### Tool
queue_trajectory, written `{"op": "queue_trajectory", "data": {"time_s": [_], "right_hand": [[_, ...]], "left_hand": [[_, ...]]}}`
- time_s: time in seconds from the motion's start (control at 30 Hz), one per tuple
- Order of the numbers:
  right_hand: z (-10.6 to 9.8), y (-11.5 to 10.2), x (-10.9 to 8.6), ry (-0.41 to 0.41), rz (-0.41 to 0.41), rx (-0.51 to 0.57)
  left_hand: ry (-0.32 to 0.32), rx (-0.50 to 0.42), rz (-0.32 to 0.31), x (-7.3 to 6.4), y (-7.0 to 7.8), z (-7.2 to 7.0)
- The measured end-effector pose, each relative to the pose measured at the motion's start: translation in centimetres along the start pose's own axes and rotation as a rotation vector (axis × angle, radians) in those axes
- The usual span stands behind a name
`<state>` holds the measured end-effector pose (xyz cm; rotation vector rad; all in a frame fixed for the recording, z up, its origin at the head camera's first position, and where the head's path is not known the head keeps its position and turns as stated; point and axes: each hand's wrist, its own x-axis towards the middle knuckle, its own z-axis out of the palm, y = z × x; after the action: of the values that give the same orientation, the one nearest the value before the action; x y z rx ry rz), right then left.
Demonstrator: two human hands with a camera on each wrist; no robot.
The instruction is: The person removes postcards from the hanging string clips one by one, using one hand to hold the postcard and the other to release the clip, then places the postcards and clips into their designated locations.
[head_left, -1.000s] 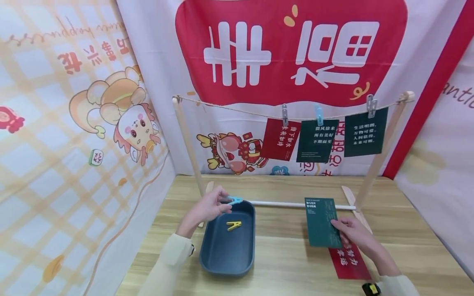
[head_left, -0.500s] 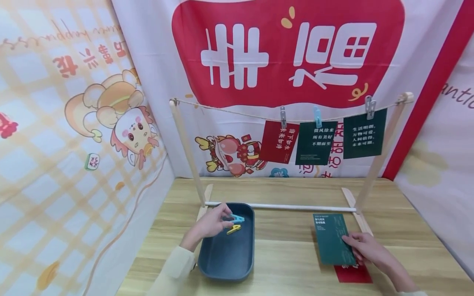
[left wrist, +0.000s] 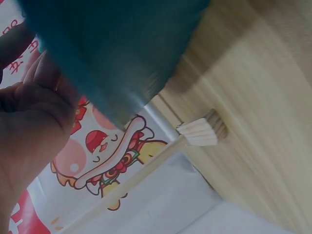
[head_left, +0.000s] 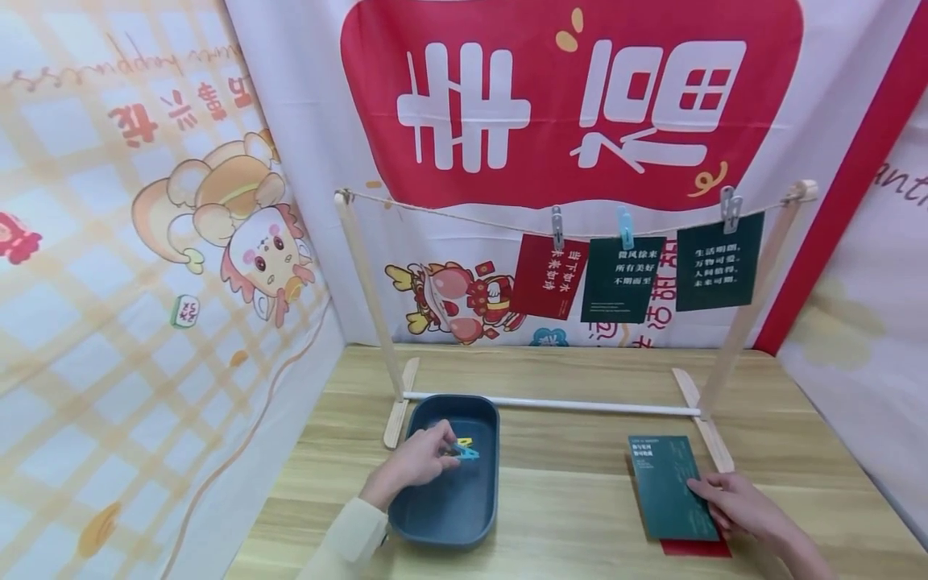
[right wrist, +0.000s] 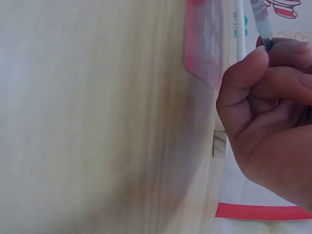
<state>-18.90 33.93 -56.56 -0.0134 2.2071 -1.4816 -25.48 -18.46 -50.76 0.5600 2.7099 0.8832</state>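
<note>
The left hand (head_left: 415, 461) pinches a blue clip (head_left: 469, 453) between its fingers, down inside a dark tray (head_left: 449, 511); a yellow clip (head_left: 465, 441) lies just beyond those fingertips, partly hidden. The right hand (head_left: 747, 503) pinches the edge of a green card (head_left: 670, 491) between thumb and fingers, and a red card (head_left: 696, 549) shows under it on the table (head_left: 565, 499). Ahead of both hands, a white rod (head_left: 587, 407) crosses the foot of a wooden rack (head_left: 367, 282). Higher beyond the right fingers, a string (head_left: 464, 216) carries three clipped cards: a hanging red card (head_left: 547, 278) lettered sideways, a middle card (head_left: 622, 282) reading "微风徐来 所有美好 不期而至", and an end card (head_left: 718, 266) reading "生活明朗, 万物可爱, 人间值得, 未来可期". Behind, a banner (head_left: 464, 153) reads "幸福", turned sideways. The held card's small print is unreadable.
</note>
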Motion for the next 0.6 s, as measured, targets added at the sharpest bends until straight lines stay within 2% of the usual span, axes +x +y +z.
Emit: {"op": "queue_trajectory", "data": {"time_s": [0.27,0.4,0.6], "right_hand": [[-0.2,1.3,-0.3,-0.073,-0.086,-0.053],[-0.2,1.5,-0.3,-0.065,-0.126,-0.088],[-0.5,1.6,-0.3,-0.054,-0.114,-0.132]], "left_hand": [[-0.003,0.091,-0.019,-0.5,-0.8,0.8],[-0.011,0.139,-0.04,-0.6,-1.3,1.1],[-0.031,0.145,-0.071,-0.6,-1.5,1.6]]}}
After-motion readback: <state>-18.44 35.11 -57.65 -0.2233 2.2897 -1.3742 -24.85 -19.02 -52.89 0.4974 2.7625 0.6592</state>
